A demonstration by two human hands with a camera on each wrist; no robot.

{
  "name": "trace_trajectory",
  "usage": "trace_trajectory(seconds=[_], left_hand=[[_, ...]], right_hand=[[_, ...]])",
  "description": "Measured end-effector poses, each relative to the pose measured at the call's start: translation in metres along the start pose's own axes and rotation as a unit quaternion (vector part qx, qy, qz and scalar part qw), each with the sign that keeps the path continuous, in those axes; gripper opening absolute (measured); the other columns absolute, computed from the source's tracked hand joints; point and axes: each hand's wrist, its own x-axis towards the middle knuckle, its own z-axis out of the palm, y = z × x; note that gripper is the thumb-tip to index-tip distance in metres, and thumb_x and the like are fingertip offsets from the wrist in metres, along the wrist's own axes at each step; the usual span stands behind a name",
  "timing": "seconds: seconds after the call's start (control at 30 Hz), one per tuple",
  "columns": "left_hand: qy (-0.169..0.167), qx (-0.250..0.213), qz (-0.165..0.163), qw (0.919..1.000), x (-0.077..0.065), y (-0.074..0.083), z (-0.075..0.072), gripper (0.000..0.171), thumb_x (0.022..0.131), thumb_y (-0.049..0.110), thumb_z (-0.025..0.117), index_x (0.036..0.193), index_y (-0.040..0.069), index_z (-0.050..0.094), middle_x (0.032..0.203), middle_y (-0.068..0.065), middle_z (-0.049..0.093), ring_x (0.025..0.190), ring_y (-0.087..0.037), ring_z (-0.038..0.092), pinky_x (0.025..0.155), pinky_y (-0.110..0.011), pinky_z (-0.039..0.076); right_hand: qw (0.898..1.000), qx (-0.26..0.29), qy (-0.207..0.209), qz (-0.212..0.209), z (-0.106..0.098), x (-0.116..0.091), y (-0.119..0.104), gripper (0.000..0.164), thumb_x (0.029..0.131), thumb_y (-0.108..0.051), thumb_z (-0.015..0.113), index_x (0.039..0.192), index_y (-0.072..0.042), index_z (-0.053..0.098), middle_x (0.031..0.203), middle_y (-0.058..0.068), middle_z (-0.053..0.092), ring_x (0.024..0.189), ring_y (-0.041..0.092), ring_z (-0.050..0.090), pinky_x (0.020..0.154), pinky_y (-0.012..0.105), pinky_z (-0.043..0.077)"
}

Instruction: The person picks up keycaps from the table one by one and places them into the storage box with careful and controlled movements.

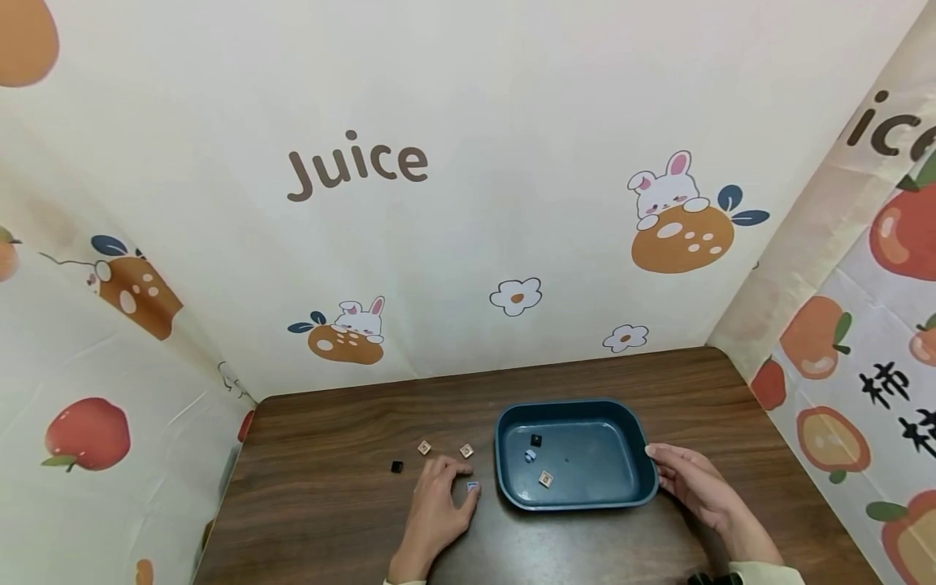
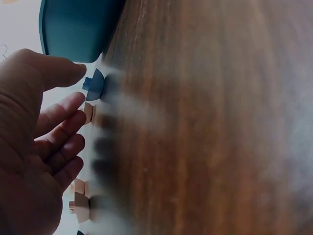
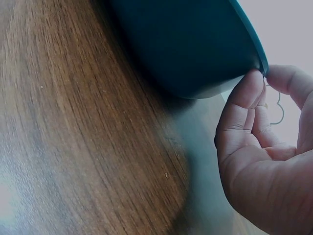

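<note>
A small blue square piece (image 1: 472,486) with a knob lies on the table, between the thumb and index finger of my left hand (image 1: 439,502). In the left wrist view, the thumb and fingers stand apart around this blue piece (image 2: 95,85), with a gap on either side. My right hand (image 1: 695,485) pinches the right rim of a dark teal tray (image 1: 504,479) between thumb and fingers. Inside the tray lie a black piece (image 1: 536,440), a light blue piece (image 1: 530,457) and a beige piece (image 1: 546,479).
Beyond the left hand, two beige square pieces (image 1: 424,448) (image 1: 466,450) lie on the wooden table (image 1: 314,504). A black piece (image 1: 397,467) sits to their left. A printed curtain (image 1: 468,203) hangs behind the table's back edge and along both sides.
</note>
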Motion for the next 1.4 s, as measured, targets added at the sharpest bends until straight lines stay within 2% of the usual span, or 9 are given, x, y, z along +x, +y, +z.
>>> trace_trajectory(seconds=[0.17,0.5,0.8,1.17,1.4], left_hand=[[0.002,0.003,0.007,1.0,-0.0021,-0.0016,0.0026,0.023,0.083,0.026,0.088,0.103,0.021,0.077,0.101,0.007,0.068,0.101,-0.011,0.059,0.087,-0.036,0.051],[-0.007,0.004,0.007,0.9999,-0.0009,-0.0008,0.0036,0.023,0.083,0.025,0.087,0.103,0.021,0.077,0.102,0.008,0.067,0.101,-0.011,0.058,0.089,-0.037,0.051],[-0.044,0.005,-0.016,0.9989,-0.0001,-0.002,0.0023,0.023,0.085,0.031,0.087,0.104,0.023,0.077,0.103,0.013,0.064,0.099,-0.008,0.054,0.086,-0.035,0.05],[-0.067,0.011,-0.028,0.9973,-0.0061,-0.0012,-0.0015,0.027,0.083,0.031,0.089,0.105,0.023,0.077,0.105,0.013,0.063,0.101,-0.01,0.055,0.086,-0.037,0.049],[-0.051,0.017,-0.014,0.9985,-0.0064,-0.0008,-0.0021,0.028,0.082,0.028,0.091,0.105,0.022,0.077,0.106,0.012,0.065,0.103,-0.01,0.056,0.09,-0.038,0.05]], right_hand=[[1.0,-0.002,0.0,-0.002,-0.0002,0.0008,-0.0013,0.035,0.114,-0.019,0.044,0.108,-0.027,0.078,0.1,-0.017,0.075,0.094,-0.004,0.067,0.088,0.018,0.057],[1.0,-0.021,0.023,0.0,-0.0006,0.0017,-0.004,0.033,0.113,-0.021,0.047,0.106,-0.028,0.078,0.098,-0.017,0.076,0.093,-0.004,0.068,0.087,0.018,0.057],[1.0,-0.016,0.013,0.002,-0.0015,0.0017,-0.0057,0.033,0.114,-0.022,0.047,0.106,-0.027,0.078,0.099,-0.017,0.076,0.093,-0.004,0.067,0.088,0.018,0.057],[0.999,-0.025,0.016,0.026,-0.0017,0.0005,0.0002,0.031,0.114,-0.024,0.047,0.107,-0.027,0.076,0.099,-0.017,0.074,0.093,-0.003,0.067,0.088,0.019,0.057],[1.0,-0.019,0.012,0.017,-0.001,0.0008,-0.0001,0.031,0.114,-0.023,0.046,0.106,-0.028,0.076,0.099,-0.017,0.075,0.094,-0.004,0.067,0.088,0.018,0.057]])
